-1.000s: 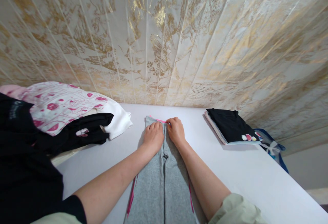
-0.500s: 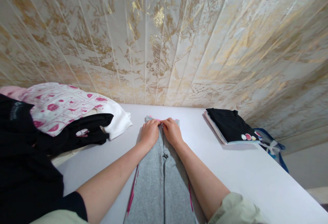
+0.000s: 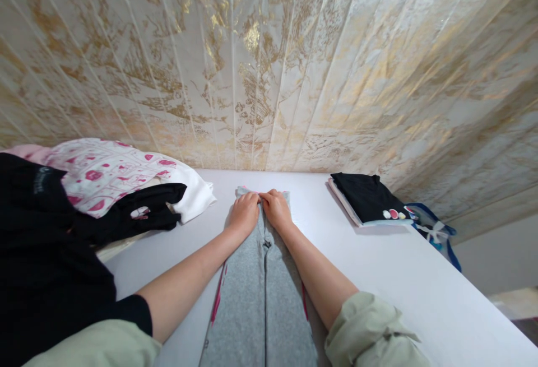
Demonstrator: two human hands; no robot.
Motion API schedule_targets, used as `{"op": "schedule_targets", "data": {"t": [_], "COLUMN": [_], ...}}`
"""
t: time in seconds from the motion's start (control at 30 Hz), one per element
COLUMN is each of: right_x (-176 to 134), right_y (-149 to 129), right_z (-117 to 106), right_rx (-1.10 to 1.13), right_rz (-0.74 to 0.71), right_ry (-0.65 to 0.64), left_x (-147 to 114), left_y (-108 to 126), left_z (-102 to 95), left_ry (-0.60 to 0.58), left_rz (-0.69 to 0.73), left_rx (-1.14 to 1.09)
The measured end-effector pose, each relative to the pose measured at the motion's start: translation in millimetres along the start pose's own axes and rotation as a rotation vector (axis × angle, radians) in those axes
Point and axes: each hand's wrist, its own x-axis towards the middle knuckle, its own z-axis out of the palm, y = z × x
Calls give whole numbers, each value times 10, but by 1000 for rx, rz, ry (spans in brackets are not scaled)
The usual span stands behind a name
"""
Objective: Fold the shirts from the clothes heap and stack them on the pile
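A pair of grey trousers (image 3: pixel 247 294) with pink edging lies lengthwise on the white table, its waist end away from me. My left hand (image 3: pixel 244 210) rests at that far end with its fingers closed on the cloth. Right beside it, my right hand (image 3: pixel 276 208) pinches the waist near the middle, thumbs almost meeting. Below the hands a small gap shows at the crotch, and the two legs run side by side toward me. The fingertips are partly hidden by the backs of the hands.
At the left is a heap of clothes: a black garment (image 3: pixel 46 277), a white one with pink print (image 3: pixel 101 171) and a plain white piece (image 3: pixel 195 193). A folded stack topped by a black garment (image 3: pixel 363 196) lies at the right, beside a blue-edged clear bag (image 3: pixel 439 235). A patterned curtain (image 3: pixel 269 75) hangs behind.
Both hands stay at the waist of the trousers, with hardly any shift in grip. The whole view has moved slightly, so the folded stack appears farther left.
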Motion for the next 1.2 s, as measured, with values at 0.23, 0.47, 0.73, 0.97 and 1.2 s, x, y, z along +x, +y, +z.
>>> {"op": "schedule_targets", "data": {"t": [0.23, 0.47, 0.73, 0.97, 1.2], "right_x": [-16, -32, -36, -39, -36], "right_y": [4, -11, -22, -16, -13], "right_z": [-9, -32, -30, -26, -31], "right_rx": [-9, -23, -52, -59, -59], "right_rz": [-2, -4, -6, -3, -14], "right_ry": [3, -6, 1, -9, -20], "left_x": [-585, -1448, -1293, -1252, -1239], "left_y": [167, 198, 332, 357, 254], "left_z": [-130, -332, -458, -194, -136], "left_ry": [-176, -232, -223, -142, -123], "left_rz": [199, 286, 235, 304, 265], "left_rx": [-22, -26, -91, -118, -372]}}
